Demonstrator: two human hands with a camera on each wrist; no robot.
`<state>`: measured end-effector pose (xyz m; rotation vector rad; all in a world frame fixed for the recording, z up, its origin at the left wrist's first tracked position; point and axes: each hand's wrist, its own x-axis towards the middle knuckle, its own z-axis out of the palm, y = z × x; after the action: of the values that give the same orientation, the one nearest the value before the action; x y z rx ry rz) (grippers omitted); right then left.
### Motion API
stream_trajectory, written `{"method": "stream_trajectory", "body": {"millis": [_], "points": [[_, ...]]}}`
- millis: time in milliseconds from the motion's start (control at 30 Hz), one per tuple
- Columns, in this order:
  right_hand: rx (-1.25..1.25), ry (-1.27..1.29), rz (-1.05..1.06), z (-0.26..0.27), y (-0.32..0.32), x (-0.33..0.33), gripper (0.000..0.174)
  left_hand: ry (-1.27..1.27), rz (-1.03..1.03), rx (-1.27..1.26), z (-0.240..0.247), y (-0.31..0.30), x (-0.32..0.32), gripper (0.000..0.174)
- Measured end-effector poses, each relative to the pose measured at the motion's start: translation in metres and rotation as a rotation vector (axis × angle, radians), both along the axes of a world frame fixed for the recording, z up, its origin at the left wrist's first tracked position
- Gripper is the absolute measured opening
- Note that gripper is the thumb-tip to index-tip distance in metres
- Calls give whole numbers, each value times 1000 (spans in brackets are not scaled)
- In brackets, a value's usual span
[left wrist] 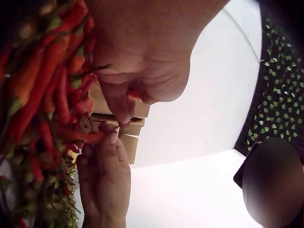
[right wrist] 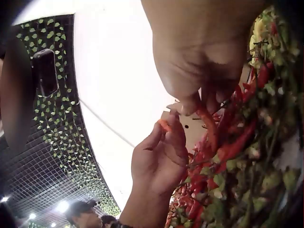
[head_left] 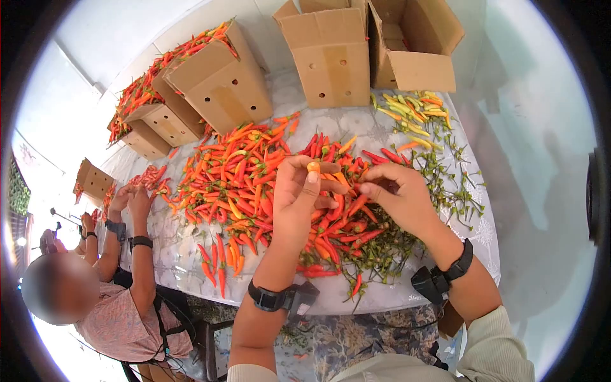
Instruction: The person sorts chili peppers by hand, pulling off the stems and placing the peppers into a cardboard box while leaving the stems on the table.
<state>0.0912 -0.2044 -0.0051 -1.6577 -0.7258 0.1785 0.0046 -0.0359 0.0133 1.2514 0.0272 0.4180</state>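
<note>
My left hand (head_left: 298,194) is raised over the heap of red and orange chili peppers (head_left: 235,165). It holds an orange chili pepper (head_left: 312,167) between thumb and forefinger, and only a short piece of it shows; the same orange piece (right wrist: 165,125) appears in the right wrist view. Close on its right, my right hand (head_left: 402,196) pinches another chili pepper, orange-red (right wrist: 209,127), between thumb and fingers. In the left wrist view this pepper (left wrist: 90,137) points away from the right fingertips, which come right up to the left hand's fingers.
Green stems (head_left: 449,184) lie scattered to the right, with yellow chili peppers (head_left: 414,114) behind them. Cardboard boxes (head_left: 328,57) line the back; one box (head_left: 219,79) stands beside piled peppers (head_left: 143,83). At left another person (head_left: 133,318) handles red peppers. The tablecloth (head_left: 191,274) shows in front.
</note>
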Motion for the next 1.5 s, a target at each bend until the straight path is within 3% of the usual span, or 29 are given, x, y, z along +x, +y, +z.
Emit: {"method": "stream_trajectory", "body": {"millis": [133, 200, 233, 333, 533, 633, 1133, 1233, 1333, 1500], "points": [[258, 208, 102, 10, 0, -1, 11, 45, -104, 90, -6, 1, 0, 20], [296, 138, 113, 9, 2, -5, 10, 36, -114, 274, -13, -4, 6, 21], [316, 99, 121, 9, 2, -6, 10, 74, -174, 248, -11, -5, 5, 21], [232, -46, 82, 4, 3, -7, 8, 161, -306, 196, -1, -11, -3, 19], [210, -31, 25, 15, 3, -16, 10, 179, -250, 286, -2, -12, -2, 15], [63, -180, -27, 12, 2, -13, 14, 175, -237, 379, -6, -10, -1, 15], [277, 362, 234, 2, 0, -3, 22, 153, -326, 347, -2, -9, -3, 16], [306, 581, 266, -1, -1, -2, 22, 178, -324, 313, -1, -8, -4, 16], [531, 792, 207, 8, 2, -6, 22, 174, -336, 325, 0, -5, -4, 17], [398, 362, -267, 3, -17, 30, 12, 64, -183, 120, -1, 3, -2, 16]]}}
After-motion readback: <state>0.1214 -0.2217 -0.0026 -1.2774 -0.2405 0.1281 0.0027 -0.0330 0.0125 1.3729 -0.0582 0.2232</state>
